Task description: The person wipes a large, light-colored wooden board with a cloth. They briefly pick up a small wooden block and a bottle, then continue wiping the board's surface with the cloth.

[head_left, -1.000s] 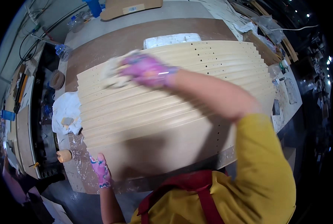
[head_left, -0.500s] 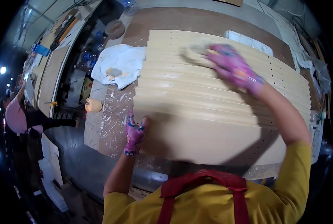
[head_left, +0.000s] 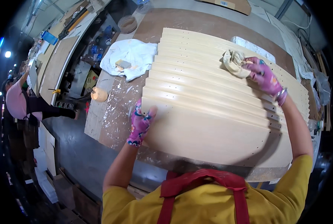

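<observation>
Stepped in overlapping rows, several pale wooden panels (head_left: pixel 207 130) with small drilled holes lie across the workbench (head_left: pixel 118 123). My right hand (head_left: pixel 265 76), in a pink-purple flowered glove, grips a bunched cream cloth (head_left: pixel 234 64) over the far right rows. At the left end of the nearest panels is my left hand (head_left: pixel 141 123), gloved alike. Its fingers stretch along the panel ends and its thumb lies at the near panel's corner. Beyond it, a white cloth (head_left: pixel 131 56) carries a small greyish block (head_left: pixel 123 64), possibly a sanding sponge.
A peach-coloured roll or cup (head_left: pixel 99 94) stands at the bench's left edge, a round tub (head_left: pixel 127 24) at its far left. Behind the panels lies a white wrapped slab (head_left: pixel 253 48). A cardboard piece (head_left: pixel 230 4) is at the far edge. Another person (head_left: pixel 19 99) stands far left.
My right hand has carried the cream cloth to the right and slightly nearer me. My left hand stays at the panels' left end. The whole view has shifted slightly.
</observation>
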Action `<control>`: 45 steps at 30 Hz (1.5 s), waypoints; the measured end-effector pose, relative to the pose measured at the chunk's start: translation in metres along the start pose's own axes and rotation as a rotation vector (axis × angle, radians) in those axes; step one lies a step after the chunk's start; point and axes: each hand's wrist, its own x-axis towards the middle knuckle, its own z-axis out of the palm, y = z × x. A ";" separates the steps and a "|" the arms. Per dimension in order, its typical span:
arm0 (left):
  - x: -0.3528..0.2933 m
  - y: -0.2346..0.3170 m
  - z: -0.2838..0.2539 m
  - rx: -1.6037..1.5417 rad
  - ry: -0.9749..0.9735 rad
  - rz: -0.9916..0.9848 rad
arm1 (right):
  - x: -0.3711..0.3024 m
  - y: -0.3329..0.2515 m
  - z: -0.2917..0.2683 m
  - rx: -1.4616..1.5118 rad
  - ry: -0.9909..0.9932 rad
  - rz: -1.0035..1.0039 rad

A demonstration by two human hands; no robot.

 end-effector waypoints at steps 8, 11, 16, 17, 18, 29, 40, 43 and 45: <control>-0.004 -0.008 -0.003 0.141 0.099 0.010 | 0.201 -0.115 0.146 -0.085 0.083 0.076; 0.001 -0.025 -0.013 0.416 0.087 0.034 | 0.198 -0.137 0.126 0.067 0.088 0.203; -0.003 -0.056 -0.036 0.006 0.096 -0.137 | 0.073 -0.065 0.073 -0.144 0.207 0.116; -0.009 -0.059 -0.041 -0.024 0.132 -0.145 | 0.047 -0.056 0.048 0.339 0.119 0.548; -0.009 -0.056 -0.033 -0.032 0.129 -0.112 | 0.000 -0.018 0.033 0.219 0.238 0.405; 0.010 -0.069 -0.038 -0.042 0.118 -0.117 | -0.200 0.083 -0.085 -0.360 0.202 0.465; 0.017 -0.109 -0.082 0.105 0.148 -0.150 | -0.352 0.152 -0.198 -0.485 0.290 0.835; 0.005 -0.064 -0.048 0.025 0.139 -0.245 | -0.346 0.115 -0.178 -0.144 0.325 0.601; 0.001 -0.049 -0.029 -0.047 0.196 -0.272 | -0.343 0.121 -0.148 -0.068 0.353 0.474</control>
